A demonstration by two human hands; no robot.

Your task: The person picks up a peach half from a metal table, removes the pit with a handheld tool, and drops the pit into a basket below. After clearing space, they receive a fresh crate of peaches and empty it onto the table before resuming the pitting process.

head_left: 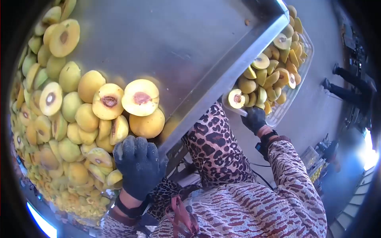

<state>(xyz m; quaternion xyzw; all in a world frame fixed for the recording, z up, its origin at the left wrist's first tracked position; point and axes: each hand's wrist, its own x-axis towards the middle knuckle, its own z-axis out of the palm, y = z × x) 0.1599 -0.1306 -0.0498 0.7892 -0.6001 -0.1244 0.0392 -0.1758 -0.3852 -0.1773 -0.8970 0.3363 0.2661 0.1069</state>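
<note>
My left hand (pixel 139 168), in a dark glove, lies at the raised metal edge of the table against a heap of halved yellow peaches (pixel 86 118). Its fingers are stretched out, and their undersides are hidden. Just beyond the fingertips, two halves with reddish pit hollows face up, one of them the large peach half (pixel 141 97). Off the table's right side, my right hand (pixel 254 120), also gloved, is closed on the near rim of a pale plastic crate (pixel 292 97). More halved peaches (pixel 274 75) fill that crate.
The steel table (pixel 158 43) has a raised rim (pixel 238 67) between the heap and the crate. My patterned trouser leg (pixel 217 148) is below the rim. A person's dark-clothed legs (pixel 353 89) show at the far right, near equipment. Peaches cover the table's left side.
</note>
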